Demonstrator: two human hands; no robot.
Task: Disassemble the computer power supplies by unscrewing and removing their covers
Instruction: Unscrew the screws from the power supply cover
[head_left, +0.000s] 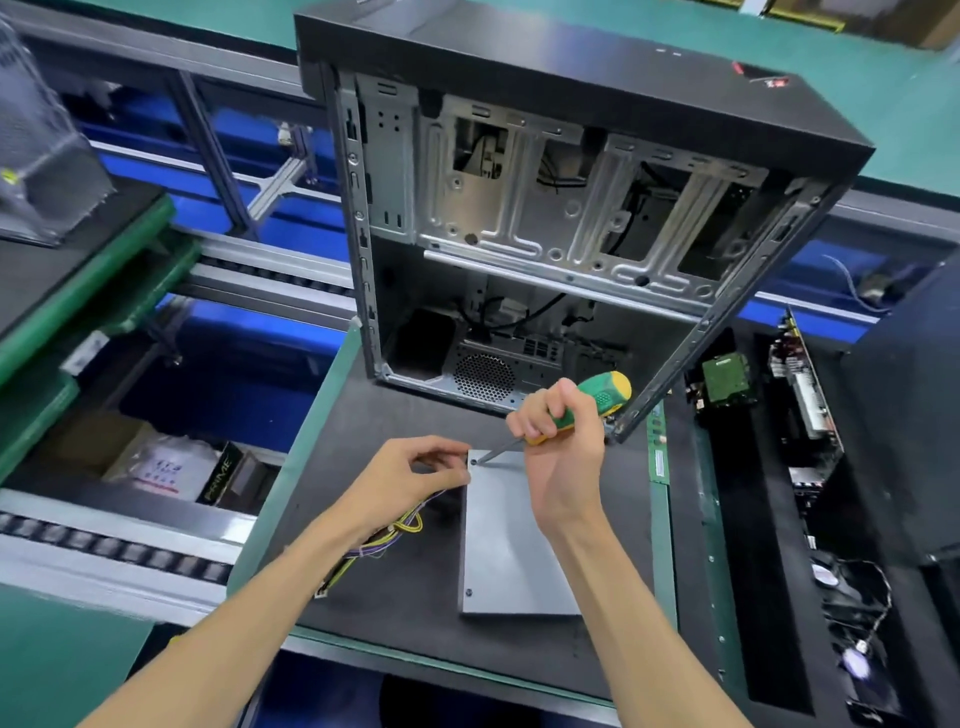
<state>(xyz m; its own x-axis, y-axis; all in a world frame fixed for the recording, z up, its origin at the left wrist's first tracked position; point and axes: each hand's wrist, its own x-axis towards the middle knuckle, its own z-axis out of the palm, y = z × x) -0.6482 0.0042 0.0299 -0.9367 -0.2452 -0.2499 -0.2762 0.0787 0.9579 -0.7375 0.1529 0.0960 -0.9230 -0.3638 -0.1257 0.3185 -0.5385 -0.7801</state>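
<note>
1. Power supply (511, 551): grey metal box lying flat on the dark work mat (395, 587), wire bundle (384, 535) at its left.
2. Left hand (410, 475): fingers curled, pinching the box's far-left corner.
3. Right hand (558, 441): fist wrapped round a green-yellow screwdriver (587, 405), tip on the corner screw (474, 461).
4. Open computer case (550, 234): stands upright behind, cables inside.

Computer case (545, 208): standing open on the dark mat (395, 415).
Circuit boards (727, 382): lying right, perhaps drives.
</note>
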